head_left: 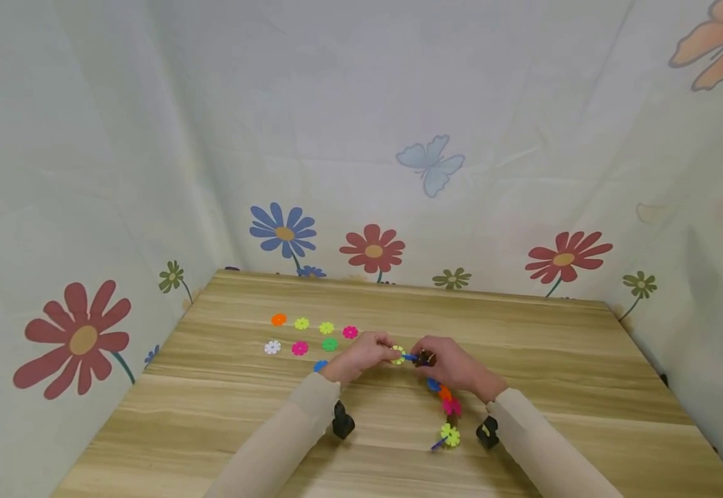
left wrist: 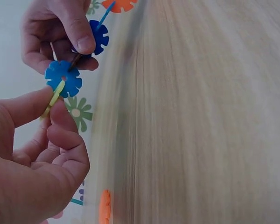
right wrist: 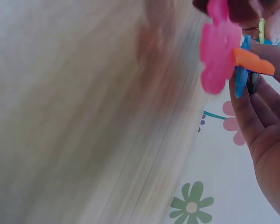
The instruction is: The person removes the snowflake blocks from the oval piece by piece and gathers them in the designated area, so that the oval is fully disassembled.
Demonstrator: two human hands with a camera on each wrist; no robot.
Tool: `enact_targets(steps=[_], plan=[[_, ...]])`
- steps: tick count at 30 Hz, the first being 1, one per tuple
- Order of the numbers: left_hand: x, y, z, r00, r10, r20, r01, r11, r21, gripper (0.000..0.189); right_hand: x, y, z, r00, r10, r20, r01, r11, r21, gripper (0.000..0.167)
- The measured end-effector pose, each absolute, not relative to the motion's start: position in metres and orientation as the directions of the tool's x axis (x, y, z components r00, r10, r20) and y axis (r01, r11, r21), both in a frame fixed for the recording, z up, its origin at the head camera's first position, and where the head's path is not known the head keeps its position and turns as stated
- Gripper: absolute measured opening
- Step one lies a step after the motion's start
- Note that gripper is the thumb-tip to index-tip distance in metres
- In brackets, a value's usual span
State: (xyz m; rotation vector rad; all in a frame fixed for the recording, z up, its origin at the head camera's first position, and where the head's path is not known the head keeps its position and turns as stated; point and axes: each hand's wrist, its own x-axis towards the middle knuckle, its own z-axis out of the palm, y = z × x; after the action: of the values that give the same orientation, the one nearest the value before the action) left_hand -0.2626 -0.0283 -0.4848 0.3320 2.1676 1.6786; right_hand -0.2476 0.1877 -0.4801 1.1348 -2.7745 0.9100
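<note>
Between thumb and fingers my left hand (head_left: 361, 357) pinches a yellow notched flower disc (left wrist: 55, 99). Its edge meets a light blue disc (left wrist: 63, 79), which joins a string of interlocked discs. My right hand (head_left: 455, 363) grips that string by a dark brown disc (head_left: 424, 357) and a dark blue disc (left wrist: 100, 37). From the right hand the string runs toward the person: an orange disc (right wrist: 254, 61), a pink disc (right wrist: 219, 51), a brown one, then a yellow disc (head_left: 451, 435) with a purple disc (head_left: 439, 443) seen edge-on at the end.
Left of the hands, loose discs lie in rows on the wooden table (head_left: 212, 415): orange (head_left: 278, 319), white (head_left: 272, 348), green (head_left: 330, 344), and several yellow and pink. A blue disc (head_left: 321, 365) is partly behind the left wrist. A flower-printed curtain (head_left: 336, 138) surrounds the table.
</note>
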Motion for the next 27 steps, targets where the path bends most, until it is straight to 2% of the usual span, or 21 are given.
enact_targets(steps=[6, 13, 27], plan=[[-0.263, -0.027, -0.484, -0.907, 0.397, -0.141, -0.035, 0.261, 0.965, 0.011, -0.248, 0.187, -0.479, -0.742, -0.638, 0.208, -0.636, 0.572, -0.518, 0.019], [-0.261, -0.022, -0.479, -0.936, 0.334, -0.115, 0.001, 0.327, 0.945, 0.007, -0.248, 0.186, -0.477, -0.75, -0.632, 0.192, -0.621, 0.576, -0.532, 0.018], [-0.256, -0.022, -0.47, -0.954, 0.264, -0.143, -0.033, 0.383, 0.923, 0.006, -0.249, 0.183, -0.476, -0.753, -0.622, 0.216, -0.622, 0.564, -0.543, 0.019]])
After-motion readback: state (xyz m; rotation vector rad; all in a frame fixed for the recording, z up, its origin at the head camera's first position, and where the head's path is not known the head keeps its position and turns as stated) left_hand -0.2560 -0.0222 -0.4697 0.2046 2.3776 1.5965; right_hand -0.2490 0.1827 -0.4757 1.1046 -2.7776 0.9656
